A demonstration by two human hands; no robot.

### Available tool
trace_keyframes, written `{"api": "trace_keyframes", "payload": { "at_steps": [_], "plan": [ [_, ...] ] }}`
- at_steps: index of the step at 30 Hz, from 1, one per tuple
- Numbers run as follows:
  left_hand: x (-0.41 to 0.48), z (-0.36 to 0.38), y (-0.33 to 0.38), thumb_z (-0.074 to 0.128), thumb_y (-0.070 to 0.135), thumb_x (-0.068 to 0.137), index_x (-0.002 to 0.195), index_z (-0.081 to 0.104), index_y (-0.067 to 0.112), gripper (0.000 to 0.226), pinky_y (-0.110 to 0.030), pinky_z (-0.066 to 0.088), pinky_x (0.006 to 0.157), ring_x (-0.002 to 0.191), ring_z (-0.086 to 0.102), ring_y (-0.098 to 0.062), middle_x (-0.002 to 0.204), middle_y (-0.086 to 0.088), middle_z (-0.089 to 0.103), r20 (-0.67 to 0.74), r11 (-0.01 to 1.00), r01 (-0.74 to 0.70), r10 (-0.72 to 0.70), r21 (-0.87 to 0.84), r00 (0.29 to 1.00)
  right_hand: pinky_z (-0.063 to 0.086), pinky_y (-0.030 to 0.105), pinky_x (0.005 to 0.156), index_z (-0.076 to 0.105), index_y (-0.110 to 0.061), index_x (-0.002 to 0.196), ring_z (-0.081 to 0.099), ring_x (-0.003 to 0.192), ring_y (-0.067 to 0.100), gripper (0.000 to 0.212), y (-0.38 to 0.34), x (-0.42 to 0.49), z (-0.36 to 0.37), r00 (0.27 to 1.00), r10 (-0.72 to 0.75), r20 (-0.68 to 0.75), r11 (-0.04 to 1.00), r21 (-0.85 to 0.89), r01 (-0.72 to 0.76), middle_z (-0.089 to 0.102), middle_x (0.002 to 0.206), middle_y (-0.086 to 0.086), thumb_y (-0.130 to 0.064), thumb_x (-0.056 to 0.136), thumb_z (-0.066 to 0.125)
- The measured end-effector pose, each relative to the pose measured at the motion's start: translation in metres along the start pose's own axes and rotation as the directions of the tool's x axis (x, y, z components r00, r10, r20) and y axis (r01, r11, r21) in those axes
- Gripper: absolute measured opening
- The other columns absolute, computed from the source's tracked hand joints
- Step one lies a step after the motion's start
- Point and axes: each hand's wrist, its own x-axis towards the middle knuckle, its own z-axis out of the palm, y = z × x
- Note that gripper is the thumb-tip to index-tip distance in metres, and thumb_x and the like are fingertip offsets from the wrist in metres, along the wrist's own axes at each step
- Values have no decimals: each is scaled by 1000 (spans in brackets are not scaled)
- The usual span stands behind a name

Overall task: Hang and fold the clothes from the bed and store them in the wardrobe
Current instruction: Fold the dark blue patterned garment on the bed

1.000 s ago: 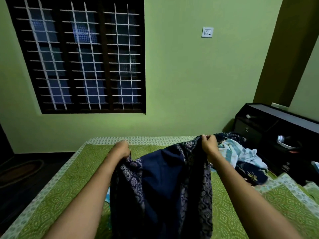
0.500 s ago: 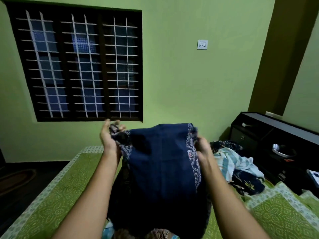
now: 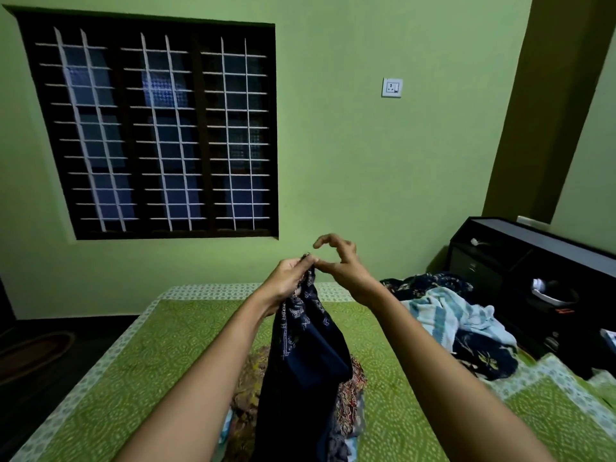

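Observation:
A navy garment with a white printed border (image 3: pixel 308 345) hangs doubled over in front of me, above the green bed sheet (image 3: pixel 160 361). My left hand (image 3: pixel 290 278) grips its bunched top corners. Right beside it, my right hand (image 3: pixel 343 265) has its fingers loosely spread and lifted off the cloth. Only the thumb tip lies by the left fingertips. Beneath the hanging garment lies a small heap of brown patterned clothes (image 3: pixel 350 391). The wardrobe is out of view.
A second heap sits at the bed's right side: a light blue striped cloth (image 3: pixel 446 315) over dark floral fabric (image 3: pixel 483 361). A black headboard cabinet (image 3: pixel 533 258) stands at the right. A barred window (image 3: pixel 160 128) fills the green far wall.
My hands came together from holding the navy garment spread wide. The cloth is now folded in half, both top corners are in my left hand, and my right hand has let go.

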Motion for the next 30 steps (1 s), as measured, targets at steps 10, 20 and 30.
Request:
{"api": "trace_keyframes", "payload": {
  "at_steps": [10, 20, 30],
  "plan": [
    [9, -6, 3, 31, 41, 99, 82, 47, 16, 34, -42, 41, 93, 98, 42, -21, 90, -4, 48, -303, 992, -52, 14, -118, 953, 9, 53, 113, 62, -21, 121, 22, 138, 25, 56, 11, -36, 6, 913, 83, 398, 662, -707, 248, 30, 148, 7, -63, 86, 47],
    [7, -47, -16, 40, 41, 98, 141, 32, 2, 59, -38, 30, 105, 132, 36, -31, 145, -17, 37, -512, 999, 28, -6, 37, 859, 19, 23, 46, 42, -14, 53, 27, 43, 2, 45, 3, -27, -53, 996, -54, 71, 958, -279, 72, 31, 48, -9, -26, 79, 76],
    [-13, -8, -4, 37, 88, 64, 102, 59, 23, 78, -14, 43, 79, 91, 57, 4, 108, 4, 60, -9, 865, -333, 363, 374, 932, 33, 21, 46, 53, -7, 58, 46, 49, 9, 29, -7, -26, -58, 994, -103, 45, 985, -137, 108, 49, 54, 0, -3, 72, 78]
  ]
}}
